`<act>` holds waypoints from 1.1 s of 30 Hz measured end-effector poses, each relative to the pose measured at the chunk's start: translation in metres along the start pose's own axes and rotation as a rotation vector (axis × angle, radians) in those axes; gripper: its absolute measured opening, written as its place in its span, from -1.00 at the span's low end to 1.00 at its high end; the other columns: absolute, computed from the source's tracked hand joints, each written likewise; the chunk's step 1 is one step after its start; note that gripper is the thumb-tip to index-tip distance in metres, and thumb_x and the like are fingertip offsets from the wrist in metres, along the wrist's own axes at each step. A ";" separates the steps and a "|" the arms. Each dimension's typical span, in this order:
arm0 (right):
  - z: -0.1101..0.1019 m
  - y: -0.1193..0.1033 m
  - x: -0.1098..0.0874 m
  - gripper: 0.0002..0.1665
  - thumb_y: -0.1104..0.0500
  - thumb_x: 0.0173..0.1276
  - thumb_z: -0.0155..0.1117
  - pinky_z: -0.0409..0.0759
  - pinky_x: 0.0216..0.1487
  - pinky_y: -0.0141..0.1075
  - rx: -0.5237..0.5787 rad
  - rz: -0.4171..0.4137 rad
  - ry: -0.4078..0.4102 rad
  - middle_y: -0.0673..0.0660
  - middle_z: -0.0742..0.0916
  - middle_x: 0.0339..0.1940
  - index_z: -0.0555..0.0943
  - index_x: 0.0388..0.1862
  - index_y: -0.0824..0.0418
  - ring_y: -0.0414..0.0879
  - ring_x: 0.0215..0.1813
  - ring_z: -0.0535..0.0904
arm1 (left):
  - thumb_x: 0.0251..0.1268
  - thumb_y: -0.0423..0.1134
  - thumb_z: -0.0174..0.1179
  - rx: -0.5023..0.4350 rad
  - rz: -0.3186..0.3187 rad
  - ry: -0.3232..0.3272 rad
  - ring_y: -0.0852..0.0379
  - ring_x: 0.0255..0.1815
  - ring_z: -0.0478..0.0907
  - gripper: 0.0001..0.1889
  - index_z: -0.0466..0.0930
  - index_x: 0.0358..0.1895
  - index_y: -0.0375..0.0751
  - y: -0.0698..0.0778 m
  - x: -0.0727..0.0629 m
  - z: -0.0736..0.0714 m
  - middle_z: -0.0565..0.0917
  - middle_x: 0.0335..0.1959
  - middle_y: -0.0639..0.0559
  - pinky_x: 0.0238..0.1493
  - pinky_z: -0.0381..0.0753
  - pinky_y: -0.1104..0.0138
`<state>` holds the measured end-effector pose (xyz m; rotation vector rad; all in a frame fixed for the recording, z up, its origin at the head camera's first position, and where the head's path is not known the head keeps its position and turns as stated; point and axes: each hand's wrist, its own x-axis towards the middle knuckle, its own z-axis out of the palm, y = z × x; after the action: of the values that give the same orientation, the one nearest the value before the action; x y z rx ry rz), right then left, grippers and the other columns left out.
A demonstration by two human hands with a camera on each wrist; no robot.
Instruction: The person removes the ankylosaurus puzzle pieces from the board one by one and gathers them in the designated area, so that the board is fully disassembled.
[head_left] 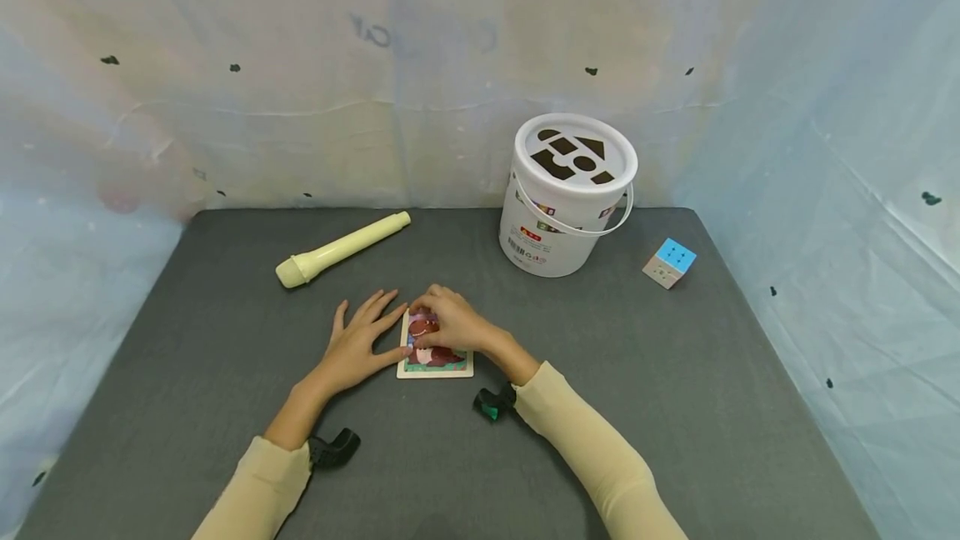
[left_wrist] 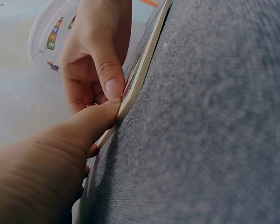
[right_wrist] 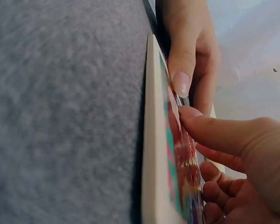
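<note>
Cream-bordered picture board (head_left: 437, 374) lies flat on the grey table (head_left: 420, 448), in front of the person and between both hands, its printed face up, with reddish-brown figures over a green strip. Left hand (head_left: 358, 347): at the board's left side, fingers straight and spread well apart; thumb tip rests on the left border, index fingertip at the upper left corner, remaining fingers over the table beyond. Right hand (head_left: 453, 323): comes in over the board from the right and covers its upper right part. Its thumb tip touches the printed face, near the left thumb; the other fingers are bent toward the board's far edge, apart from that thumb. Cannot tell whether the right fingers pinch a loose part of the picture or only press on it. Pale yellow toy microphone (head_left: 345, 249) lies slantwise beyond the left hand, head toward the left. White lidded bucket (head_left: 551, 232) stands upright at the far side, right of centre, dark shaped openings in its lid, handle hanging in front. Small cube (head_left: 670, 263), blue on top, sits to the right of the bucket, apart from it.
</note>
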<state>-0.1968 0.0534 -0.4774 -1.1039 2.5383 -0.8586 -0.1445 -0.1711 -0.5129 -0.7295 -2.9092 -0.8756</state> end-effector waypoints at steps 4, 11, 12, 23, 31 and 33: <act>0.000 -0.002 0.001 -0.44 0.07 0.27 0.50 0.35 -0.05 -0.29 0.005 0.015 -0.007 0.08 0.53 -0.06 0.59 0.19 0.23 -0.11 -0.08 0.41 | 0.27 0.17 0.31 -0.007 -0.008 -0.002 -0.21 0.59 -0.07 -0.18 0.31 0.50 -0.16 0.000 0.000 0.000 0.13 0.58 -0.15 0.38 -0.43 -0.36; 0.001 -0.001 0.002 -0.45 0.07 0.26 0.50 0.38 0.05 -0.24 0.006 0.013 -0.001 0.08 0.54 0.00 0.56 0.17 0.23 -0.11 0.01 0.43 | 0.27 0.18 0.30 -0.011 -0.005 0.003 -0.21 0.59 -0.07 -0.17 0.31 0.50 -0.17 -0.001 0.000 0.000 0.13 0.58 -0.15 0.38 -0.42 -0.36; 0.001 -0.001 0.002 -0.44 0.07 0.26 0.51 0.38 0.06 -0.23 0.007 0.011 0.001 0.08 0.54 0.00 0.56 0.17 0.22 -0.10 0.02 0.43 | 0.27 0.19 0.30 -0.010 -0.005 0.003 -0.21 0.59 -0.07 -0.17 0.31 0.50 -0.17 -0.001 0.000 0.000 0.13 0.58 -0.15 0.38 -0.42 -0.36; 0.001 -0.001 0.000 -0.49 0.16 0.31 0.46 0.42 0.21 -0.11 0.045 -0.007 0.022 0.09 0.59 0.11 0.51 0.18 0.22 -0.08 0.12 0.50 | 0.26 0.17 0.31 -0.010 0.000 0.002 -0.23 0.59 -0.07 -0.17 0.30 0.51 -0.16 0.000 0.001 -0.001 0.14 0.58 -0.17 0.37 -0.42 -0.37; 0.001 0.002 -0.002 -0.67 0.32 0.37 0.36 0.51 -0.11 -0.30 0.147 -0.046 0.088 0.12 0.63 -0.05 0.58 0.09 0.26 -0.08 -0.13 0.53 | 0.23 0.18 0.34 -0.033 -0.001 0.015 -0.24 0.58 -0.05 -0.15 0.29 0.51 -0.13 0.000 0.000 0.001 0.15 0.57 -0.17 0.36 -0.43 -0.38; 0.001 0.004 -0.001 -0.70 0.34 0.36 0.35 0.48 -0.15 -0.34 0.185 -0.044 0.101 0.11 0.63 -0.08 0.61 0.06 0.26 -0.11 -0.17 0.51 | 0.23 0.17 0.35 -0.042 0.001 0.025 -0.25 0.58 -0.04 -0.17 0.31 0.50 -0.11 -0.001 0.001 0.001 0.17 0.56 -0.18 0.36 -0.43 -0.38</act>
<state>-0.1973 0.0558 -0.4808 -1.0867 2.4606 -1.1625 -0.1453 -0.1710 -0.5145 -0.7168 -2.8772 -0.9410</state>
